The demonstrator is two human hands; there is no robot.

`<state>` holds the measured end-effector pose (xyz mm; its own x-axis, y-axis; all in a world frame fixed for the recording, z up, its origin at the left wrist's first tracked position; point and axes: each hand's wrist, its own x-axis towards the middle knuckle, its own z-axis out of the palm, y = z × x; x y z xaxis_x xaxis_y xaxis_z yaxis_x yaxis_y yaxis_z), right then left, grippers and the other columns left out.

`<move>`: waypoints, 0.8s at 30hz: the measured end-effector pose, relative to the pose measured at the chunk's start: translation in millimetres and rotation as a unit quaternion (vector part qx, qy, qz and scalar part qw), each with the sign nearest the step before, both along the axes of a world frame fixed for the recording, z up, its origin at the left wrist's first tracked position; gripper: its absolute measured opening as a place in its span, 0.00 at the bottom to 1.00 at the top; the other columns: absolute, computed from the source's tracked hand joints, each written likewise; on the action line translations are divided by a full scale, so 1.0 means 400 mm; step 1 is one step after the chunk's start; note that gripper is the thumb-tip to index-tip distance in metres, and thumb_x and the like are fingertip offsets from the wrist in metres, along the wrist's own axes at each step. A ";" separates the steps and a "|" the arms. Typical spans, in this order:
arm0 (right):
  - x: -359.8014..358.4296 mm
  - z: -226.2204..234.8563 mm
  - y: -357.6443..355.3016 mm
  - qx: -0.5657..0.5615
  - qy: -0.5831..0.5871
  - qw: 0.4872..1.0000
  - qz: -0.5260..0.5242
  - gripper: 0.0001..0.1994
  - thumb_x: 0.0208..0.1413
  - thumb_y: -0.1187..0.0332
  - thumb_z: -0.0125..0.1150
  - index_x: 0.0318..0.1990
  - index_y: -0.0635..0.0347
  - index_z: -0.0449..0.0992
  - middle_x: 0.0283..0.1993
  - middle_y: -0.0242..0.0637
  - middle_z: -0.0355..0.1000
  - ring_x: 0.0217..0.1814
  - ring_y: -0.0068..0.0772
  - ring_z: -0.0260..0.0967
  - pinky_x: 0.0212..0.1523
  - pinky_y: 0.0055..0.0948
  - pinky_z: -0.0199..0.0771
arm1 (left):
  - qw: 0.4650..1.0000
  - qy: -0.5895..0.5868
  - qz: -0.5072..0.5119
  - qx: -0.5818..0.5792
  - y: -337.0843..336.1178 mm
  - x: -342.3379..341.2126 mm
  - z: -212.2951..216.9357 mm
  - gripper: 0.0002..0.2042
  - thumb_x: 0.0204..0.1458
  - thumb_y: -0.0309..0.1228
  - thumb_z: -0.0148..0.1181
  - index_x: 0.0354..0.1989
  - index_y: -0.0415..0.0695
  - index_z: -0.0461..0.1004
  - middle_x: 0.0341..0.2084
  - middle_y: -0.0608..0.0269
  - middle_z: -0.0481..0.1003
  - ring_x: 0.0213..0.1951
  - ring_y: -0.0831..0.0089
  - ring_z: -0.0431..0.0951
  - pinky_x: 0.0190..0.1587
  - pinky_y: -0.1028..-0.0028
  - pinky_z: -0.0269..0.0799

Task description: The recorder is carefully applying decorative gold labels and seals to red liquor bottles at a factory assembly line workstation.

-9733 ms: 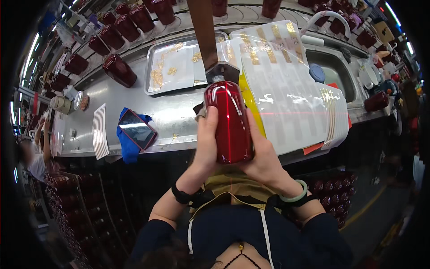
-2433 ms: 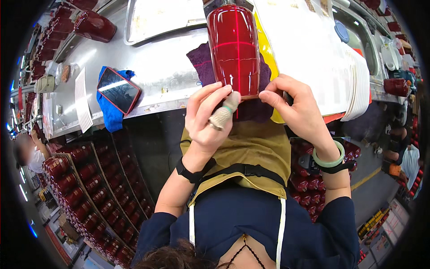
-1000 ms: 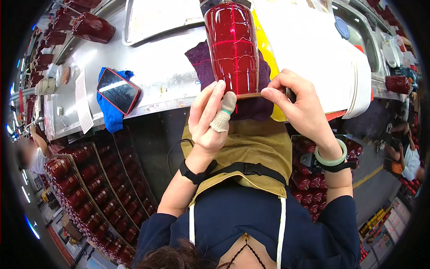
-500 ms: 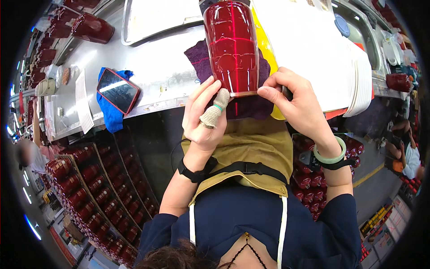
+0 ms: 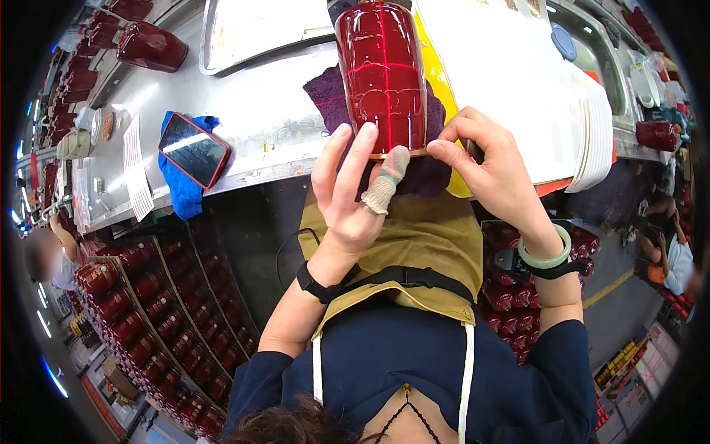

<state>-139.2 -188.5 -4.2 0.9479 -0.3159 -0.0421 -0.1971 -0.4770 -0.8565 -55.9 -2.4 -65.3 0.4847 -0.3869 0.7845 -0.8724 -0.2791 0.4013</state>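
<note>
A glossy dark-red jar-like vessel [image 5: 384, 81] lies on a purple cloth [image 5: 323, 92], its near end toward me. Thin bright red lines cross on its surface. My left hand [image 5: 351, 181] is at that near end, two fingers stretched out against or just over its side. Its thumb, in a knitted cover with a green band, rests on the near rim. Beside the rim's right end, the thumb and forefinger of my right hand [image 5: 484, 152] are pinched together. A dark object [image 5: 472, 152] shows partly behind those fingers; its kind is hidden.
On the metal bench, a phone [image 5: 194, 150] lies on a blue cloth [image 5: 183, 194], with a paper strip [image 5: 135, 166] beside it. White sheets [image 5: 518, 96] and a yellow edge [image 5: 436, 59] are at right. Racks of red vessels [image 5: 159, 303] stand below left; another person [image 5: 55, 251] is farther left.
My left thumb has slid rightward along the vessel's near rim, and the left fingers have lifted and spread. My right hand and the vessel have barely moved.
</note>
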 end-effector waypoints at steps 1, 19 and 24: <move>0.001 -0.002 0.000 0.000 0.000 1.000 0.000 0.11 0.60 0.65 0.69 0.34 0.66 0.79 0.32 0.40 0.71 0.30 0.36 0.67 0.34 0.35 0.67 | 1.000 0.001 -0.012 0.012 -0.002 0.001 0.007 0.22 0.46 0.17 0.74 0.52 0.31 0.78 0.49 0.54 0.80 0.54 0.55 0.77 0.54 0.64 0.77; 0.001 0.008 0.002 0.010 0.009 1.000 0.017 0.12 0.59 0.65 0.70 0.34 0.66 0.78 0.32 0.41 0.72 0.31 0.36 0.68 0.35 0.34 0.68 | 1.000 0.004 -0.016 -0.003 0.018 0.012 -0.014 0.19 0.46 0.13 0.71 0.49 0.30 0.78 0.50 0.51 0.80 0.52 0.54 0.79 0.54 0.64 0.79; 0.001 -0.001 0.003 0.008 0.006 1.000 0.012 0.12 0.60 0.65 0.70 0.34 0.66 0.78 0.30 0.40 0.71 0.29 0.34 0.66 0.34 0.34 0.68 | 0.999 -0.035 0.010 0.021 -0.010 -0.001 0.012 0.22 0.46 0.16 0.74 0.52 0.30 0.78 0.52 0.53 0.79 0.56 0.56 0.77 0.57 0.64 0.76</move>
